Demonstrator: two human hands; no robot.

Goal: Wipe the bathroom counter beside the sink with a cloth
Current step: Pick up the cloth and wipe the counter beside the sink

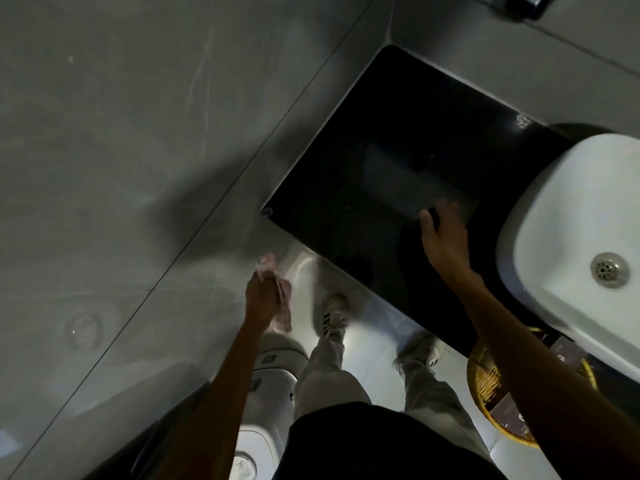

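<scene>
A glossy black counter (391,161) runs from the corner of the grey wall to a white sink (568,209) at the right. My left hand (261,296) hangs off the counter, over the floor to its left, closed around a pink cloth (282,299) that dangles below the fist. My right hand (445,233) lies on the counter close to the sink's left rim. Its fingers curl around something small and dark, which I cannot identify. A pale smear (521,121) marks the counter's far edge by the sink.
A white toilet (270,375) stands at the lower left by my legs. A yellow wicker basket (485,386) sits on the floor under the counter's front edge. Grey tiled walls close in the left and back. The sink drain (609,270) shows at the right.
</scene>
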